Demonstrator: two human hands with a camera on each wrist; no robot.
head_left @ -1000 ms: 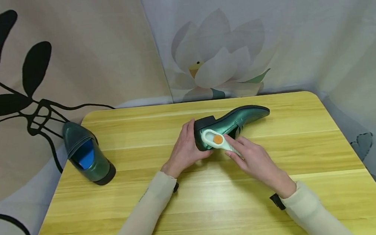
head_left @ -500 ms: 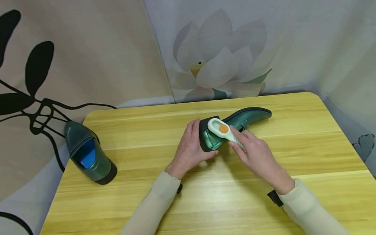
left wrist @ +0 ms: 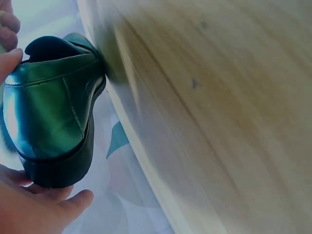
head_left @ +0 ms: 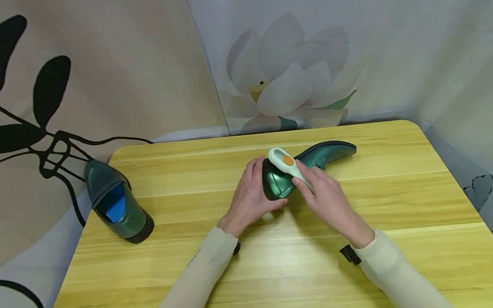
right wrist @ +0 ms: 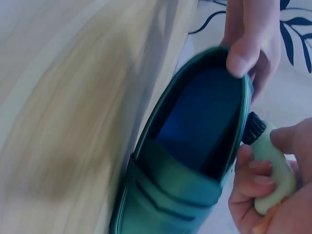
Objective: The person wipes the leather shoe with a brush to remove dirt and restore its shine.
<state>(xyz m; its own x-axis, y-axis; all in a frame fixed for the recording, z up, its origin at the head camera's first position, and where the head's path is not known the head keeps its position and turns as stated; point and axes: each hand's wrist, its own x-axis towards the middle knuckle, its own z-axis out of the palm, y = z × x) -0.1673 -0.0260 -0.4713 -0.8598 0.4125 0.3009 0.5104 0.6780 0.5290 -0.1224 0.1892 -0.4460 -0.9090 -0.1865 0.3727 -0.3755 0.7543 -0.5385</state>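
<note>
A dark green loafer [head_left: 325,154] lies tipped on its side, its sole turned away and its toe pointing right. My left hand [head_left: 249,192] grips its heel end; the left wrist view has fingers under the black heel [left wrist: 61,168] and the thumb at the collar. My right hand [head_left: 326,200] holds a shoe brush [head_left: 289,164] with a pale green handle and an orange button. In the right wrist view, the brush's short black bristles [right wrist: 254,128] are right at the shoe's outer side, near the heel. A blue insole [right wrist: 200,114] shows inside the opening.
The matching green loafer [head_left: 131,218] stands at the left edge of the wooden table [head_left: 276,288], toe pointing away. Behind the table hangs a patterned cloth [head_left: 288,72] with a printed flower and leaves. Dark straps sit at both cuffs.
My right hand has shifted the brush from the shoe's side up towards the heel and sole edge. My left hand and the shoe have moved slightly right.
</note>
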